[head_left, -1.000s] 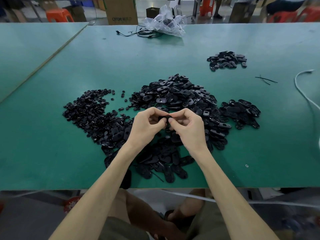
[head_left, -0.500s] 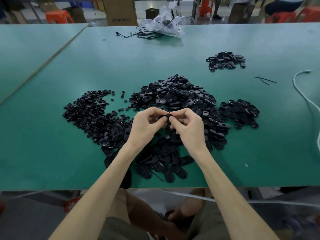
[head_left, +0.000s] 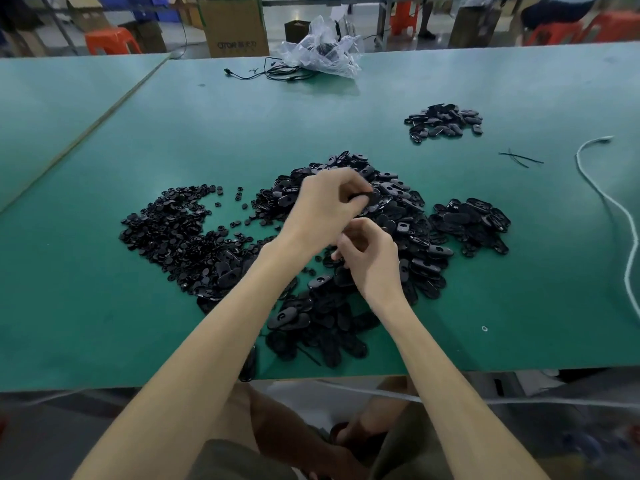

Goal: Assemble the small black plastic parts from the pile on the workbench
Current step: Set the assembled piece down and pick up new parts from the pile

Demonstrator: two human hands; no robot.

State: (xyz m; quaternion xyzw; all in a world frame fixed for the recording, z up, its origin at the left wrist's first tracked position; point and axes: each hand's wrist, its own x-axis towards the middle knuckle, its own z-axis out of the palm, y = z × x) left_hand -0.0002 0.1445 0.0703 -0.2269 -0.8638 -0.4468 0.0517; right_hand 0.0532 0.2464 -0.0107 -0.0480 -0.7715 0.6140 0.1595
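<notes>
My left hand (head_left: 323, 211) is lifted over the big central pile of black oval parts (head_left: 405, 220) and pinches one black oval part (head_left: 365, 199) in its fingertips. My right hand (head_left: 372, 259) sits just below it with curled fingers, low over the pile's near side. Whether it holds a small piece is hidden. A pile of small round black parts (head_left: 173, 233) lies to the left. More oval parts (head_left: 311, 323) are spread near the table's front edge.
A smaller pile (head_left: 472, 220) lies right of the main one, and another pile (head_left: 443, 121) sits farther back right. A white cord (head_left: 611, 209) runs along the right side. A plastic bag (head_left: 322, 50) and black cables (head_left: 277, 72) lie at the far edge.
My hands were pressed together on one part over the pile's near side. They have come apart: the left hand has gone up and forward with the part, and the right hand has stayed low.
</notes>
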